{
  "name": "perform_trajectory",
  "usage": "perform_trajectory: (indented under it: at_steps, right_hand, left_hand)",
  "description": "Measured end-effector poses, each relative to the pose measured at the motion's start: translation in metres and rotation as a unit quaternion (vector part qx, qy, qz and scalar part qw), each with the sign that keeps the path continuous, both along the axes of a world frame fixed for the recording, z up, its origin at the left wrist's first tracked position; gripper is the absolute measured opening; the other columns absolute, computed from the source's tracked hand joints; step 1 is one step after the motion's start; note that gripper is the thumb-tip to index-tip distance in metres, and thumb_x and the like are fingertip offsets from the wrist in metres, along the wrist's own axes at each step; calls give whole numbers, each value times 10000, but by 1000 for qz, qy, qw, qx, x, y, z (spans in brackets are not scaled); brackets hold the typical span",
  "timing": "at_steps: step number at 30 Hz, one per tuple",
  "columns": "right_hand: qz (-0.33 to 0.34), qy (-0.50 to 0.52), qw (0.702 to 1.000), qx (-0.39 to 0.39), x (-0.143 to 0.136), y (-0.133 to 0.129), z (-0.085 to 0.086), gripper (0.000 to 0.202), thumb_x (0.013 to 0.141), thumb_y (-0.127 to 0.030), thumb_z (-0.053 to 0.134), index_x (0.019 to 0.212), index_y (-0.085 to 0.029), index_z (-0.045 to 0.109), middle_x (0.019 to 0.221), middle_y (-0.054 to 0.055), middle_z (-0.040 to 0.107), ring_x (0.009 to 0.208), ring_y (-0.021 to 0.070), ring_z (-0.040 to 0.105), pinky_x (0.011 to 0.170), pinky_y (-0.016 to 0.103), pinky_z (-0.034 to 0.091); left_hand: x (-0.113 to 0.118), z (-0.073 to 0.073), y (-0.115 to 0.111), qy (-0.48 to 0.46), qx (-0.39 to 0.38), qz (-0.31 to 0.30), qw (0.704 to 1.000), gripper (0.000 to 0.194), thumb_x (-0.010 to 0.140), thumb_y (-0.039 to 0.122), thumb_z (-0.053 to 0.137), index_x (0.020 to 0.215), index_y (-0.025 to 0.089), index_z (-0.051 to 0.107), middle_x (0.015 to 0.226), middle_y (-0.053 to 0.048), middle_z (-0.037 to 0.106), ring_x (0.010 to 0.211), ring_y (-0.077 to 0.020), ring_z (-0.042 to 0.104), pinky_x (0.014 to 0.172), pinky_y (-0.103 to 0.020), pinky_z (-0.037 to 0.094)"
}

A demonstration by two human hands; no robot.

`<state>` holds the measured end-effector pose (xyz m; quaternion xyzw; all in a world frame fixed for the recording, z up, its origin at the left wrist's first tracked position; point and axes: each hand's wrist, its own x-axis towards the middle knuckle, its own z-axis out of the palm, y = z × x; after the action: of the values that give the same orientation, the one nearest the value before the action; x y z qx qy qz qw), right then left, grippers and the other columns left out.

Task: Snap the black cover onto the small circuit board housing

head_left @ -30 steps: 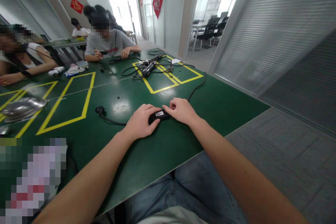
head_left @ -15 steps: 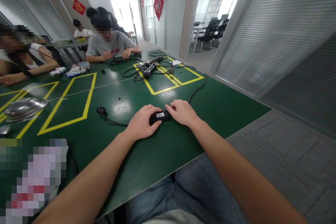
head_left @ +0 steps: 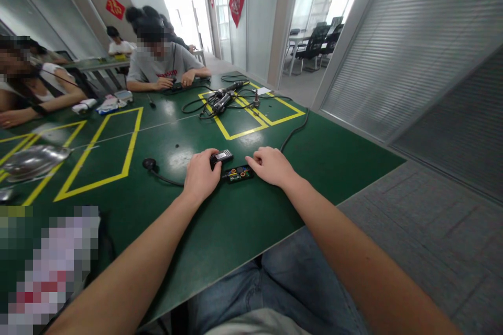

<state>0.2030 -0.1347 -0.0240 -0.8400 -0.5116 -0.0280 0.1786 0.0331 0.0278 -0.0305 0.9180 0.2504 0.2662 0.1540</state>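
Note:
In my left hand (head_left: 201,174) is a black plastic cover (head_left: 223,156) with a white label, pinched between thumb and fingers. Just below and to its right, the open half of a black power adapter casing (head_left: 238,173) lies on the table, its circuit board and round coils exposed. My right hand (head_left: 272,166) is closed at the casing's right end, fingers curled; its palm side is hidden. A cord runs left from the casing behind my left hand to a black plug (head_left: 149,164). Another cord (head_left: 293,133) leads away behind my right hand.
Yellow tape marks the green table (head_left: 334,157). Black tools with tangled cables (head_left: 223,99) lie further back, near a small metal part (head_left: 256,98). A shiny metal dish (head_left: 37,162) stands left. A co-worker (head_left: 157,65) sits across; another person (head_left: 47,89) sits at left.
My left hand has lifted the labelled cover off the casing and moved it up and left, exposing the circuit board. My right hand has stayed nearly in place.

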Motion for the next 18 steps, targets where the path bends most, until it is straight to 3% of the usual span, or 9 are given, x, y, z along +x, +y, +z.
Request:
perform_trajectory:
  at_steps: [3, 5, 9, 13, 18]
  right_hand:
    - [1, -1, 1000, -2, 0, 0, -1, 480, 1121, -422, 576, 690, -215, 620, 855, 60, 686, 847, 223, 596, 750, 351, 334]
    - [2, -7, 1000, -4, 0, 0, -1, 485, 1121, -428, 580, 687, -215, 620, 855, 61, 690, 852, 225, 599, 752, 351, 335]
    - [3, -17, 1000, -11, -2, 0, 1, 496, 1118, -445, 590, 678, -217, 618, 856, 66, 700, 855, 231, 606, 756, 355, 338]
    - [2, -24, 1000, -15, -4, 0, 3, 513, 1121, -476, 581, 680, -218, 629, 857, 73, 708, 867, 241, 615, 763, 363, 342]
    - [-2, -27, 1000, -10, -4, 0, 4, 530, 1118, -499, 578, 670, -221, 633, 831, 76, 702, 853, 247, 619, 760, 372, 344]
  left_hand:
    - [-1, 4, -4, 1, 39, 8, 999, 206, 973, 236, 627, 1141, 199, 742, 1235, -152, 773, 1183, -372, 670, 1033, -564, 561]
    - [-3, 9, -8, 17, 66, 17, 998, 153, 985, 299, 630, 1007, 208, 750, 1125, -145, 765, 1074, -357, 679, 950, -535, 573]
    - [-4, 18, -16, 112, 95, -21, 989, 440, 1056, 414, 531, 706, 226, 721, 821, -123, 718, 866, -329, 674, 796, -480, 546]
    - [-2, 21, -21, 181, 119, -30, 976, 571, 1095, 407, 424, 719, 212, 807, 819, -152, 758, 845, -337, 713, 784, -474, 545]
    - [-1, 20, -21, 179, 129, -18, 975, 581, 1099, 401, 407, 759, 215, 840, 823, -148, 783, 821, -320, 731, 751, -437, 556]
